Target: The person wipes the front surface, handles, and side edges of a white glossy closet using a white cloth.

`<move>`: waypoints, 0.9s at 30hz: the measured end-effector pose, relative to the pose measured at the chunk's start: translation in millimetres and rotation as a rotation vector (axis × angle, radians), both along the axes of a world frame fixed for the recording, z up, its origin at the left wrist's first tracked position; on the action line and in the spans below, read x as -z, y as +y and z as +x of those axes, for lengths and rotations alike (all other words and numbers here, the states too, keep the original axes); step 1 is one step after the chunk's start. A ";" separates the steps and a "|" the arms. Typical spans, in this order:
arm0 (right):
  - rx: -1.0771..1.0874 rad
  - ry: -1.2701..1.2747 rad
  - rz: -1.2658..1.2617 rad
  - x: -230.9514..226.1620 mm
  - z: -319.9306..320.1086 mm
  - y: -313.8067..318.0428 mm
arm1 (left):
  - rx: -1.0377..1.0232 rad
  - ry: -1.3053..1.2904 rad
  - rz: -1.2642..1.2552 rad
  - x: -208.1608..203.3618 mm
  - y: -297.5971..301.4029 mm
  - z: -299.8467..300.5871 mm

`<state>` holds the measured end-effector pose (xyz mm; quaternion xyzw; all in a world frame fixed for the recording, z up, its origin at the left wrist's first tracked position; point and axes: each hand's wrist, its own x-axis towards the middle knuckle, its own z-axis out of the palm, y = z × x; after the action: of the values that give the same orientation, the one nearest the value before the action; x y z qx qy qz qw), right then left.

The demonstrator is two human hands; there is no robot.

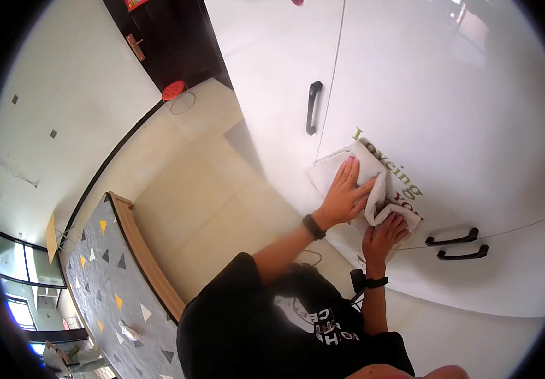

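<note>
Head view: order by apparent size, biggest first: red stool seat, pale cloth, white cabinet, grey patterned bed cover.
1. White cabinet
2. Grey patterned bed cover
3. Pale cloth, bunched and partly covered
4. Red stool seat

Picture size only; the seat is farther off, so its real size against the cloth is unsure.
</note>
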<state>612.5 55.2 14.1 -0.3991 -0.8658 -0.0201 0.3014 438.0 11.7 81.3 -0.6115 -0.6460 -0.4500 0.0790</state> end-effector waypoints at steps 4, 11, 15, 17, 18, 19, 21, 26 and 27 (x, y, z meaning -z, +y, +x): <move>0.012 0.032 0.064 -34.1 -27.5 6.9 | 0.023 0.094 0.115 -36.6 9.5 -21.7; 0.115 0.299 0.239 -102.5 -63.0 18.9 | 0.127 0.214 0.350 -129.1 19.5 -57.6; 0.150 0.325 0.298 -121.0 -87.2 15.4 | 0.052 0.171 0.402 -124.5 17.3 -79.8; 0.155 0.323 0.327 -120.3 -95.2 16.9 | 0.025 0.079 0.345 -107.9 18.2 -87.6; 0.153 0.301 0.379 -115.9 -99.0 18.1 | 0.043 0.079 0.350 -100.6 17.3 -89.4; 0.162 0.278 0.426 -111.8 -102.0 18.2 | -0.014 0.105 0.336 -93.6 16.4 -89.4; 0.198 0.244 0.479 -109.5 -102.3 22.3 | -0.090 0.127 0.276 -84.3 21.1 -83.6; 0.180 0.079 0.477 -114.0 -131.4 4.8 | -0.053 -0.456 0.207 -27.7 12.0 -103.8; 0.160 0.035 0.435 -115.4 -137.5 1.8 | -0.016 -0.173 0.162 3.4 12.7 -125.5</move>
<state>475.0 57.0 129.5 -0.3922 -0.8014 -0.2230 0.3926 312.5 24.4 77.9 -0.5569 -0.6167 -0.5512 0.0759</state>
